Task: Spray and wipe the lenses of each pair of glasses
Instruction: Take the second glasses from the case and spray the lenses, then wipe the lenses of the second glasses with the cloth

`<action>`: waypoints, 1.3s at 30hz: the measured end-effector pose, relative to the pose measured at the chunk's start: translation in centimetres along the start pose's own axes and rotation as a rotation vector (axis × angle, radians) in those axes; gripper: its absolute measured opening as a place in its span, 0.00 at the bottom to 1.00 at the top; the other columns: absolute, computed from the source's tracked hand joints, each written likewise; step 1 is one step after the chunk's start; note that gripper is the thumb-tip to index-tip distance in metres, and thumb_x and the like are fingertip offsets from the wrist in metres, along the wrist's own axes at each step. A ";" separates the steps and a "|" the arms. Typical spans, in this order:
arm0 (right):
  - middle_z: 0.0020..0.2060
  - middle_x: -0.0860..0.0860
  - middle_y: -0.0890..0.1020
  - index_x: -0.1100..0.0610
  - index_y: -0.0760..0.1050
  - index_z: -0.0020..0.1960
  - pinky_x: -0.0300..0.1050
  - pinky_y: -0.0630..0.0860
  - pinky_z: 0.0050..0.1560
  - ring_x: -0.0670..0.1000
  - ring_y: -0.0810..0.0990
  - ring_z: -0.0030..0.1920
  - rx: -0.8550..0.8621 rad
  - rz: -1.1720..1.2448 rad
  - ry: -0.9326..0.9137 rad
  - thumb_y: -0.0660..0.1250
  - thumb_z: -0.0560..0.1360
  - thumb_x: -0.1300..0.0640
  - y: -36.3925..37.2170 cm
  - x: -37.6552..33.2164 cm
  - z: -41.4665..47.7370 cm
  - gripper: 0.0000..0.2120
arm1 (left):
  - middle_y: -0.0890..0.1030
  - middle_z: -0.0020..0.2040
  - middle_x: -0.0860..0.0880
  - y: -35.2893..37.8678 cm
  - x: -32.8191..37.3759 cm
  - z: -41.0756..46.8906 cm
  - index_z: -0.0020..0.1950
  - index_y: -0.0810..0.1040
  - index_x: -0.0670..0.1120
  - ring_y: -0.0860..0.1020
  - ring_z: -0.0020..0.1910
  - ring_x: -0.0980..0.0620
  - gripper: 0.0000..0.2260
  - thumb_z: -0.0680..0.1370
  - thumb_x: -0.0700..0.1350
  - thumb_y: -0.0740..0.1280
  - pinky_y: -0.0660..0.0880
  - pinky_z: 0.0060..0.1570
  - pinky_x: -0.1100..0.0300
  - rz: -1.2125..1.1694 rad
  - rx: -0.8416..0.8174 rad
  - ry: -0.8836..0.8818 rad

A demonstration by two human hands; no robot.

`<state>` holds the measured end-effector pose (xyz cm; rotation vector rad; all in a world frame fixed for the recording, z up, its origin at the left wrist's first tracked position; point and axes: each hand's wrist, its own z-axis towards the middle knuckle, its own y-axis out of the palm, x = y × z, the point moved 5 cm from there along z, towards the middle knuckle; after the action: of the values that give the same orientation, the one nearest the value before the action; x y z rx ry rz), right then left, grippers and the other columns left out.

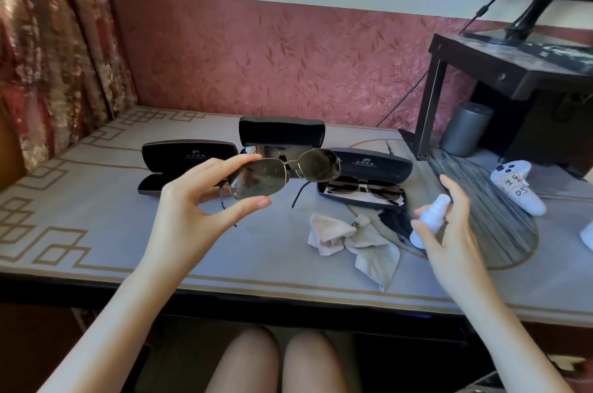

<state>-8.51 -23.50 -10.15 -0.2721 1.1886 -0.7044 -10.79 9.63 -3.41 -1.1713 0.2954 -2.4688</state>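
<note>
a pair of dark sunglasses (266, 176) is held up above the tabletop (96, 200). it is pinched at the rim of one lens between the thumb and fingertips of the left grip (189, 209), with the temples unfolded and hanging down. a small white spray bottle (431, 216) is clasped in the right grip (449, 226), off to the side of the glasses and apart from them, with the forefinger raised over its top. for a clean spray, the bottle should be brought nearer and its nozzle aimed at the lenses; which way the nozzle faces cannot be told. the hold is best confined to the rim, so no prints are left on the glass. a light mist on each lens is probably enough. a crumpled cloth (353, 242) lies on the tabletop below the glasses, within reach for wiping. a second pair (364, 189) lies in an open case (372, 165) nearby.
</note>
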 end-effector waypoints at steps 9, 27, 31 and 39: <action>0.74 0.51 0.65 0.51 0.50 0.79 0.44 0.58 0.68 0.50 0.61 0.72 0.102 -0.056 0.047 0.71 0.75 0.58 -0.4 0.0 -0.3 0.40 | 0.81 0.46 0.47 -0.1 0.1 0.0 0.60 0.79 0.51 0.79 0.48 0.55 0.20 0.68 0.48 0.74 0.74 0.51 0.71 -0.013 0.007 -0.009; 0.50 0.43 0.82 0.52 0.82 0.44 0.45 0.73 0.46 0.47 0.78 0.52 -0.285 -0.474 -0.009 0.70 0.76 0.56 3.9 -3.2 -0.6 0.03 | 0.82 0.46 0.48 -0.5 -0.1 -0.1 0.59 0.79 0.52 0.79 0.48 0.56 0.20 0.68 0.49 0.73 0.73 0.51 0.72 -0.020 0.024 -0.024; 0.38 0.44 0.84 0.49 0.79 0.37 0.47 0.77 0.44 0.49 0.81 0.42 -0.198 -0.235 0.137 0.71 0.74 0.55 2.9 -3.1 -0.4 0.07 | 0.82 0.46 0.50 -0.5 -0.2 -0.3 0.60 0.79 0.52 0.79 0.48 0.58 0.21 0.67 0.49 0.74 0.73 0.50 0.73 -0.025 0.025 -0.029; 0.35 0.57 0.83 0.62 0.79 0.43 0.43 0.80 0.33 0.49 0.82 0.33 -0.021 0.333 0.297 0.67 0.77 0.62 1.5 -5.3 0.3 0.05 | 0.81 0.46 0.52 -0.3 -0.1 -0.4 0.60 0.79 0.53 0.79 0.48 0.57 0.21 0.67 0.51 0.75 0.73 0.50 0.72 0.003 0.040 -0.024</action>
<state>-8.72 -19.03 -6.88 0.0172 1.4819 -0.4490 -11.13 9.97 -3.64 -1.1828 0.2396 -2.4446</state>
